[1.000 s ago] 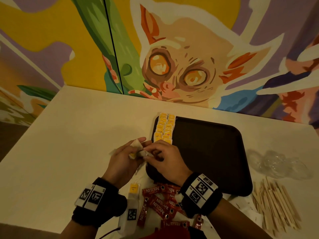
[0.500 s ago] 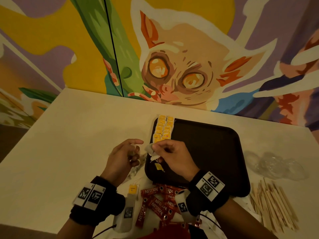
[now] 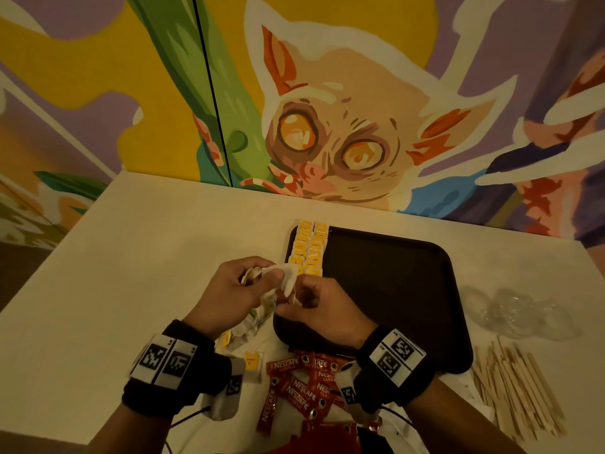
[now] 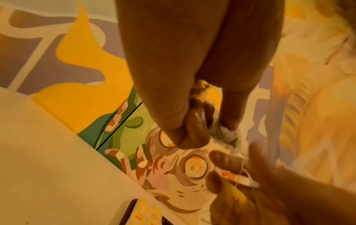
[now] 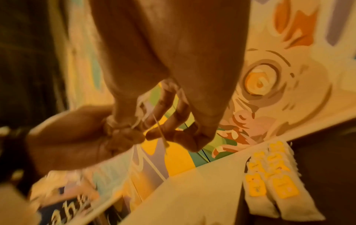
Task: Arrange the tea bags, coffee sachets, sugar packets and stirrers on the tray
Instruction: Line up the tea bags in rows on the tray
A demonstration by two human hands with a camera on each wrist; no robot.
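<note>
My left hand (image 3: 260,278) and right hand (image 3: 296,298) meet just off the black tray's (image 3: 409,290) front left corner, both on one white tea bag (image 3: 288,276). In the left wrist view my left hand (image 4: 194,134) pinches the bag (image 4: 225,134). In the right wrist view my right hand (image 5: 173,137) pinches its thin string (image 5: 161,134). Two neat rows of yellow-tagged tea bags (image 3: 309,249) lie along the tray's left edge. Red coffee sachets (image 3: 304,385) lie heaped in front of the tray, and wooden stirrers (image 3: 517,388) lie to its right.
Loose tea bags (image 3: 248,329) lie on the white table under my left wrist. One with a yellow tag (image 3: 251,361) lies beside the sachets. A crumpled clear wrapper (image 3: 520,312) sits right of the tray. A painted wall (image 3: 327,109) closes the table's far side.
Half a second ago my right hand held the tea bag alone with its tag dangling. The left hand has since come back and gripped the bag, and the right now pinches the string.
</note>
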